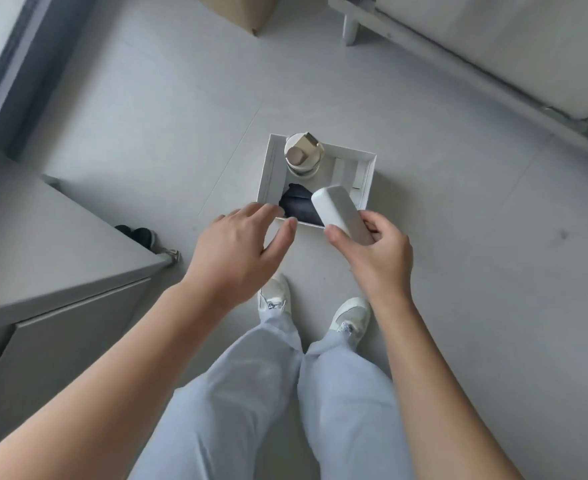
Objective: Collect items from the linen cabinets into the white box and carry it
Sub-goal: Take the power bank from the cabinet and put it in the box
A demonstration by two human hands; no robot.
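Note:
The white box (367,174) stands on the grey floor in front of my feet. Inside it are a white bottle with a metallic cap (301,155) at the far left corner and a folded dark cloth (299,204) at the near side. My right hand (375,251) grips a white oblong case (341,213) above the box's near right edge. My left hand (240,247) hovers with fingers spread and relaxed just over the box's near left corner, holding nothing.
A grey cabinet (53,247) stands at my left, with dark shoes (136,233) on the floor beyond its corner. A white bed frame and leg (351,26) runs along the upper right. A cardboard box (247,12) sits at the top.

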